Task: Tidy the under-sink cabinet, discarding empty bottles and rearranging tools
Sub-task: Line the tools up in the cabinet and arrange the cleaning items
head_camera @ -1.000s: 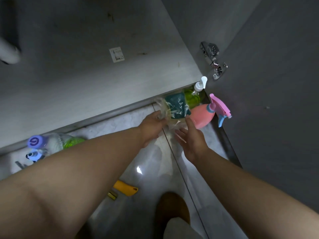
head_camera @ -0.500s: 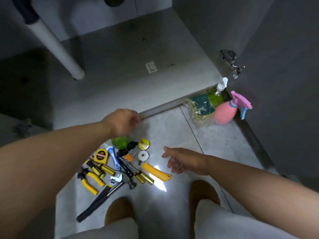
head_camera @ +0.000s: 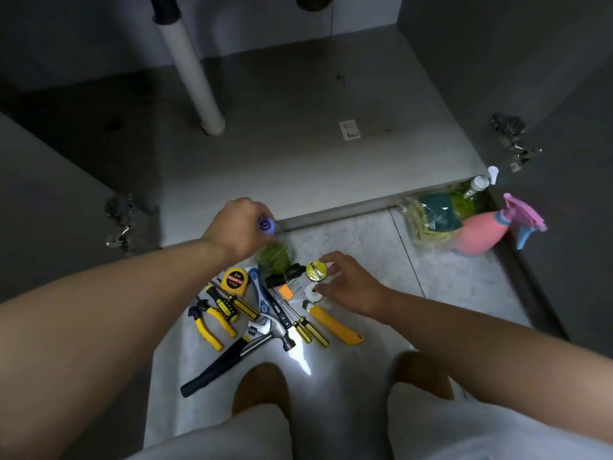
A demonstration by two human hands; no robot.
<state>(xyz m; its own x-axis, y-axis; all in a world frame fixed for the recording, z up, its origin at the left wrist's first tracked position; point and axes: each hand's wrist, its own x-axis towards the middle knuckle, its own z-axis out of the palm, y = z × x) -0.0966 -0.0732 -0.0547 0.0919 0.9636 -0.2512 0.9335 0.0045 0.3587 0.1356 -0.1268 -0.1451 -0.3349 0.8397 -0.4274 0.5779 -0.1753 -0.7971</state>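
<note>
On the tiled floor by the grey under-sink cabinet [head_camera: 298, 151], the left hand [head_camera: 237, 227] closes its grip round a clear, purple-capped plastic bottle [head_camera: 276, 255], probably to discard it. The right hand [head_camera: 351, 283] reaches over a round yellow tape roll [head_camera: 315, 269] among the tools; whether its grip has closed cannot be told.

Single head view, steeply downward, near the floor [head_camera: 348, 234]

"2m" in black on the yellow tape measure [head_camera: 236, 279], smaller print beneath it too blurred to read, white looped mark on the purple bottle cap [head_camera: 265, 225], label of the round yellow roll [head_camera: 315, 269] illegible, sticker [head_camera: 350, 130] unreadable
</note>
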